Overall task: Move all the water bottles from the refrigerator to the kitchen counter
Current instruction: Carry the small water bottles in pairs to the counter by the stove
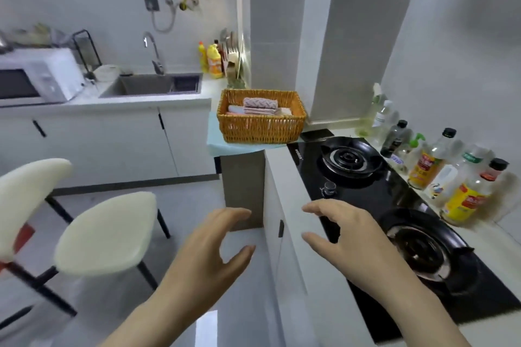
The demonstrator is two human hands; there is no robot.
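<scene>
Bottles (428,166) stand in a crowded row on the table (282,172), between the black stove (375,191) and the tiled wall. Several are clear with dark caps, two carry yellow labels, and one has a green pump top. Whether any of them holds water cannot be told through the blur.

The person's left hand (214,245) hangs over the floor just beside the cabinet front, fingers loosely spread and thumb apart from them, holding nothing. The right hand (346,236) hovers over the table's front edge at the near side of the stove, fingers likewise apart and gently curved, holding nothing. The palms face each other and the hands do not touch.

At the far end of the table a wicker basket (262,127) sits on a pale blue mat (217,146). Inside it lie folded cloths (259,106), stacked flat, the top one patterned in pink and white.

Further back a steel sink (135,87) is set into a second table (141,100) under a curved tap (153,51). What lies in its basin cannot be made out. Two yellow detergent bottles (211,60) stand at its right corner beside a holder of utensils (229,45). A white microwave (36,76) stands left of the sink, and two cream-seated chairs (105,234) stand on the floor.
</scene>
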